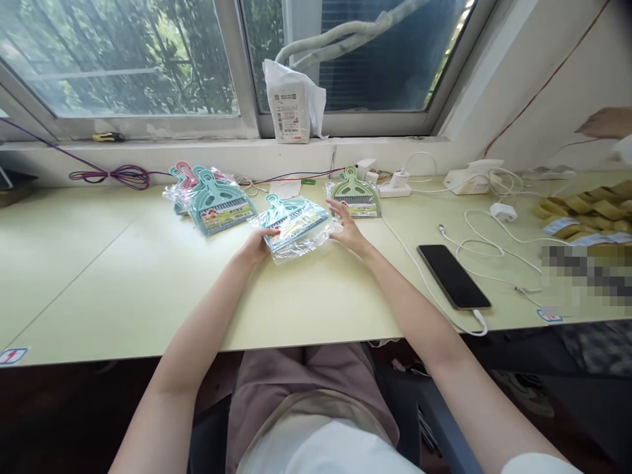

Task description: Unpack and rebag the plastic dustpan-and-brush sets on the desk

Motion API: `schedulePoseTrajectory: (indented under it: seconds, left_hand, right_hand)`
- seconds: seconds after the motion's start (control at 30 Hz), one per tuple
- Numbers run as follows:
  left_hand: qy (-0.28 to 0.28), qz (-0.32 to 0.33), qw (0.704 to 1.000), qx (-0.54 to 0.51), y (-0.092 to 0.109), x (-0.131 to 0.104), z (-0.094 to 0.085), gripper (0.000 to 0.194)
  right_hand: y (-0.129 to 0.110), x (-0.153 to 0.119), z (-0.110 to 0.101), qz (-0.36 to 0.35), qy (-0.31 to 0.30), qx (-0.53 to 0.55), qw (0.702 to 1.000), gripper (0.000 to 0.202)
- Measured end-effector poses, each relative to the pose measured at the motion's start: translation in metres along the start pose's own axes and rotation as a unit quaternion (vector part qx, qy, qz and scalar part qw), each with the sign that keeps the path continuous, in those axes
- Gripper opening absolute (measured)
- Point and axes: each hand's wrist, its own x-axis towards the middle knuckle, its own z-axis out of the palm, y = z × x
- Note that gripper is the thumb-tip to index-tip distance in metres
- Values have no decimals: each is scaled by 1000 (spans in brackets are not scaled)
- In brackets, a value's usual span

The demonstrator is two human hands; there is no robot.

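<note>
A light-blue toy-sized dustpan and brush set (pixel 296 222) in a clear plastic wrapper is tilted over the middle of the table. My left hand (pixel 257 245) grips its lower left corner, with the thumb on top. At the right end of the same packet, my right hand (pixel 349 229) has its fingers apart; whether they press on the wrapper is hard to tell. Behind that hand lies a green wrapped dustpan set (pixel 353 194). To the left, a few more wrapped sets overlap, a teal one (pixel 220 201) in front and a pink one (pixel 185 172) behind.
A black phone (pixel 454 276) charges at the right, among white cables (pixel 481 247) and a power strip (pixel 395 189). Olive straps (pixel 592 209) lie far right, near another person's hand (pixel 605 123). A white packet (pixel 291 105) stands on the windowsill; coiled wires (pixel 129 176) sit back left.
</note>
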Motion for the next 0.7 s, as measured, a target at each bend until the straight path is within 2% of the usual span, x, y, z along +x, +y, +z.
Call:
schedulePoseTrajectory:
  seconds: [0.13,0.2,0.5,0.7]
  left_hand:
    - [-21,-29,998,44,0,0,-2,28]
    - [-26,-36,997,63,0,1,-1,29]
    - [-97,-13,981,166,3,-7,1,40]
    - [-104,-6,970,220,0,-8,3,52]
  right_hand:
    - [-3,0,3,2,-56,12,998,22]
    - [-1,1,1,6,-54,12,998,11]
    - [19,5,-1,-16,0,-49,999,17]
    - [27,5,2,-41,34,-134,990,17]
